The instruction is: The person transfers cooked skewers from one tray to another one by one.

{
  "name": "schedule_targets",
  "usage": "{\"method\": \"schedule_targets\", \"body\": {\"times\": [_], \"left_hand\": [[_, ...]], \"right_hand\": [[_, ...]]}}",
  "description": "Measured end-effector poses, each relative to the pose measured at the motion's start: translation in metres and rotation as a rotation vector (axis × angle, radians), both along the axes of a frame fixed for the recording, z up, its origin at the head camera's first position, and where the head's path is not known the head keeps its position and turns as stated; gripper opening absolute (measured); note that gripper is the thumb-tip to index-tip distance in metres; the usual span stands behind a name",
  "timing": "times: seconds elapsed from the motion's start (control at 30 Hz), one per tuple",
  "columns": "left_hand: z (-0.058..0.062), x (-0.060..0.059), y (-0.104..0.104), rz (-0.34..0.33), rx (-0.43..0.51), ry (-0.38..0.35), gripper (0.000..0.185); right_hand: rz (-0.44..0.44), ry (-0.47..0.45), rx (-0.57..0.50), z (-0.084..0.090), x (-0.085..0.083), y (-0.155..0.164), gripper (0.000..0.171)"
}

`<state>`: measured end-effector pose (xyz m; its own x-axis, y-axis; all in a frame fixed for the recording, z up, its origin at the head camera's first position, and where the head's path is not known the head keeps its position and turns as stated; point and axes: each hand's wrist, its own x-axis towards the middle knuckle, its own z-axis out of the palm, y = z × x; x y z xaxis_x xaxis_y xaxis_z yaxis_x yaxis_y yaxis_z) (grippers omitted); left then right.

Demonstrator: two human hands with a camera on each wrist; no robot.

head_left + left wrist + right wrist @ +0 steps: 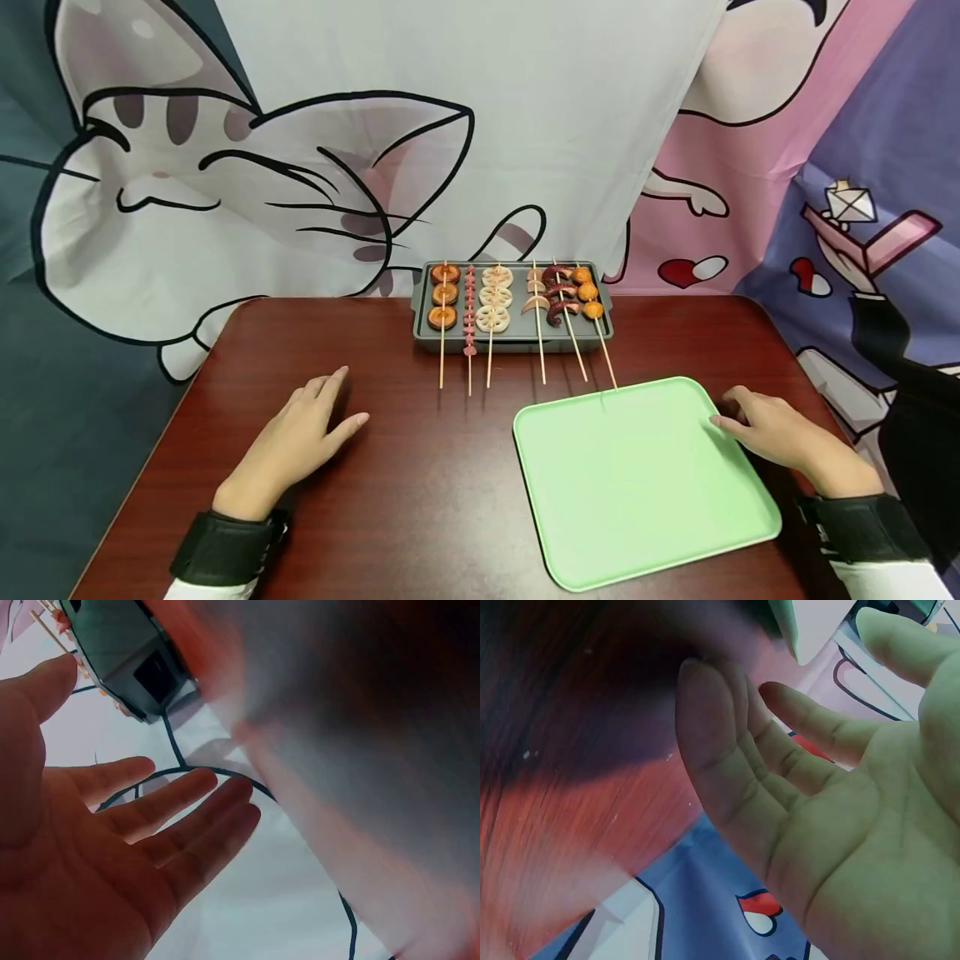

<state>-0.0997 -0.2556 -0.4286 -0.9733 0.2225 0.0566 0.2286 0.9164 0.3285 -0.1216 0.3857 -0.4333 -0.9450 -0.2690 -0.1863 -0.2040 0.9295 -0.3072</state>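
On the left of the table, my left hand (296, 437) hovers with straight fingers and thumb spread, holding nothing; its palm faces the left wrist view. My right hand (776, 429) is beside the right edge of a pale green tray (645, 483), its thumb near the rim and its fingers loosely bent. In the right wrist view nothing lies in the palm (840, 847), and whether the hand touches the tray cannot be told. A grey grill pan (513, 333) at the back carries several skewers, among them lotus root slices (495, 297) and dark octopus tentacles (561, 292).
Other skewers on the pan hold round brown slices (442, 294), a pink sausage-like strip (469, 312) and orange balls (587, 292). Their sticks overhang the front; the rightmost reaches the tray's back edge. A printed cloth (525, 125) hangs behind the dark red table (420, 500).
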Motion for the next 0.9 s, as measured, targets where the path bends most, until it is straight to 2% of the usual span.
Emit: {"method": "schedule_targets", "body": {"times": [0.17,0.47,0.67,0.9], "left_hand": [[0.001,0.000,0.006,0.010,0.035,0.000,0.080],[0.003,0.006,0.023,0.024,0.137,-0.077,0.081],[0.000,0.009,0.041,-0.019,0.212,-0.113,0.078],[0.006,0.009,0.058,-0.051,0.252,-0.138,0.074]], "right_hand": [[-0.009,-0.027,-0.023,0.000,0.003,-0.002,0.040],[-0.059,-0.164,-0.148,0.000,0.004,-0.006,0.033],[-0.042,-0.178,-0.158,-0.003,0.003,-0.004,0.026],[-0.040,-0.172,-0.181,-0.003,0.004,-0.003,0.022]]}}
